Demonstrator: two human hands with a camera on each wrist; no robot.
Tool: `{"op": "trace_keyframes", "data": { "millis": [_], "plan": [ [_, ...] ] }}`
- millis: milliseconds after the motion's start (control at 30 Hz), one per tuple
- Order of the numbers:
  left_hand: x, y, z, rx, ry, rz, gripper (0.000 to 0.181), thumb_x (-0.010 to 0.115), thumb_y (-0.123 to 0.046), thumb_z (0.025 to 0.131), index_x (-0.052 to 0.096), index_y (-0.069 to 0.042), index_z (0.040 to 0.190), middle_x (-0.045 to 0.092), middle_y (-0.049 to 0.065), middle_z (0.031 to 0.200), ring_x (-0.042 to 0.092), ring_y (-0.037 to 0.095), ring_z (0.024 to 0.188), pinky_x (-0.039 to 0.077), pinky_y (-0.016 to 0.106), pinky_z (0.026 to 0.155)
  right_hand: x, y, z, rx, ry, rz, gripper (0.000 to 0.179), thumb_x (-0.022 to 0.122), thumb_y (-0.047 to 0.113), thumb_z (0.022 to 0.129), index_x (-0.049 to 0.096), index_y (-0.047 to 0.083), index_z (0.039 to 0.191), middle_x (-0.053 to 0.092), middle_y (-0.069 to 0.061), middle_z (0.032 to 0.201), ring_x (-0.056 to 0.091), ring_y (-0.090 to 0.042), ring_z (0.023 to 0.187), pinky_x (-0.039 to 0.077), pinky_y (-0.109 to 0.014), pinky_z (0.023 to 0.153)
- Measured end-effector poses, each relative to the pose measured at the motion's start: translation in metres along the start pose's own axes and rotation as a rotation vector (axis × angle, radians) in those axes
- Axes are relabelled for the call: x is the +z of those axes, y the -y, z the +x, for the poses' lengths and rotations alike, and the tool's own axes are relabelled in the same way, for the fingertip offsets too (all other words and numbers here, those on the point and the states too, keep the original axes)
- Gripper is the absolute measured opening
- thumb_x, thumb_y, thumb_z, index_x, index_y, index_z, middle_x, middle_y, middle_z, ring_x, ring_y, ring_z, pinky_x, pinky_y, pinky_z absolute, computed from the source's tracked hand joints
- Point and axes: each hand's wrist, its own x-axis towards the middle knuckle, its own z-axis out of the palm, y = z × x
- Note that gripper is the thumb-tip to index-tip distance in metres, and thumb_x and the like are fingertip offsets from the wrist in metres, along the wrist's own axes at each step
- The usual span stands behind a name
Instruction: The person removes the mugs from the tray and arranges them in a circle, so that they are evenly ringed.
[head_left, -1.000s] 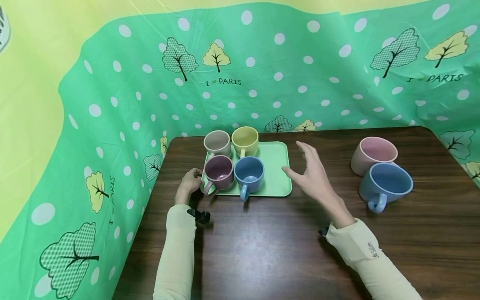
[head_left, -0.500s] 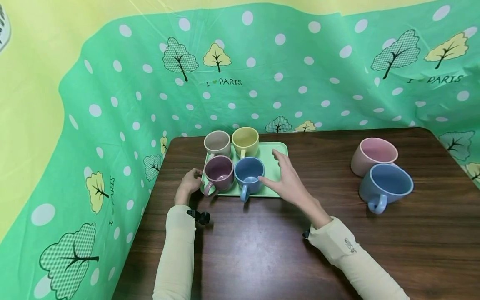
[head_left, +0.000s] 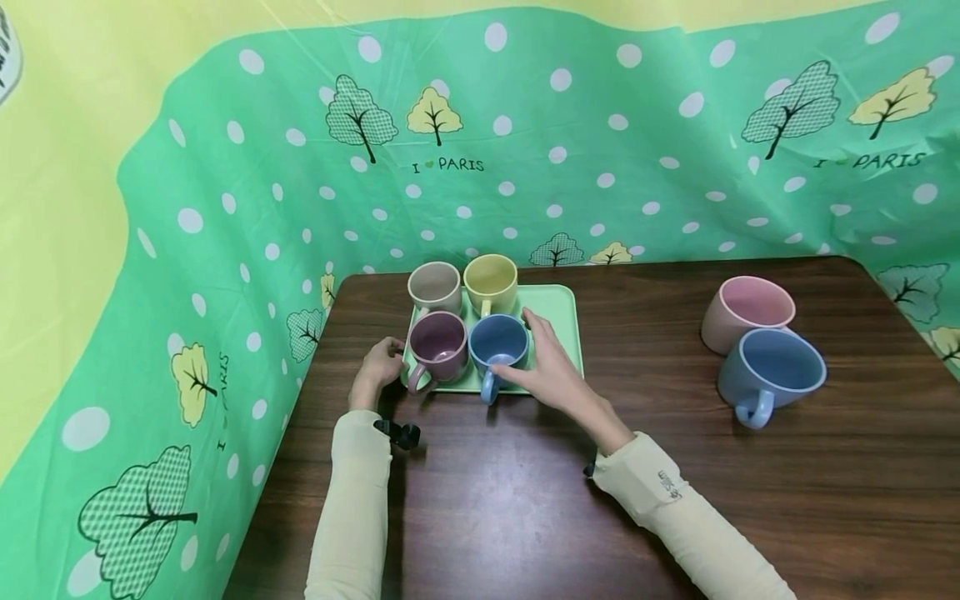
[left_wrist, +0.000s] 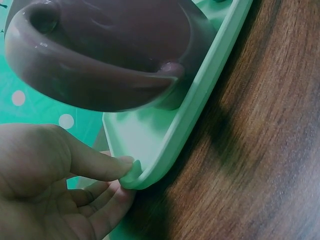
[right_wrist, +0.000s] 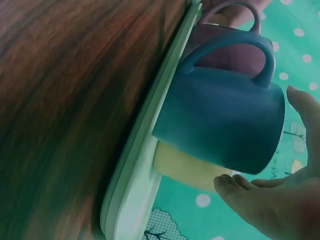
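My left hand (head_left: 381,363) pinches the near left corner of a light green tray (head_left: 557,302); in the left wrist view the thumb (left_wrist: 102,162) lies over the rim with fingers below. Four-sided and low-rimmed, the tray bears a purple mug (head_left: 438,343), a blue mug (head_left: 498,337), a yellow mug (head_left: 491,282) and a grey mug (head_left: 434,285). Beside the blue mug is my right hand (head_left: 549,373), thumb over its near side and fingers at its right. The right wrist view shows that hand spread, its fingertips (right_wrist: 224,184) close to the blue mug's wall.
Off the tray, a pink mug (head_left: 723,317) and another blue mug (head_left: 772,367) stand on the right of the dark wooden table (head_left: 495,500). A green patterned cloth (head_left: 525,167) hangs behind and at the left.
My right hand has moved left across the tray's right side to the blue mug. My left hand and all the mugs have stayed where they were.
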Motion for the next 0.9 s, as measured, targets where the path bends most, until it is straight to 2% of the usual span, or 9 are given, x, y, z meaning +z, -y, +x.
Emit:
{"op": "trace_keyframes", "data": {
  "millis": [300,667,900],
  "plan": [
    [0.0,-0.002,-0.002,-0.005,0.009,0.002,0.033,0.043,-0.006,0.093,0.051,-0.003,0.125,0.056,0.022,0.123,0.051,0.03,0.106,0.041,0.043,0.093,0.01,0.002,0.005,-0.021,0.005,0.0,0.109,0.078,0.047,0.073,0.016,0.004,0.152,0.031,-0.017,0.15,0.04,-0.034,0.131,0.037,-0.052,0.104],
    [-0.001,-0.003,-0.003,-0.018,0.015,0.004,0.034,0.041,-0.006,0.094,0.051,-0.003,0.126,0.056,0.022,0.123,0.051,0.031,0.106,0.041,0.043,0.093,0.009,0.001,0.003,0.002,-0.014,-0.049,0.108,0.08,0.049,0.071,0.022,0.007,0.151,0.035,-0.015,0.149,0.041,-0.031,0.131,0.038,-0.051,0.104],
    [-0.001,-0.004,-0.004,-0.02,0.011,0.007,0.034,0.041,-0.006,0.094,0.05,-0.003,0.127,0.056,0.022,0.121,0.051,0.03,0.104,0.042,0.042,0.091,0.01,-0.006,-0.005,-0.042,-0.079,-0.03,0.106,0.081,0.05,0.068,0.027,0.009,0.15,0.038,-0.011,0.148,0.041,-0.028,0.132,0.038,-0.05,0.103]
  ]
}}
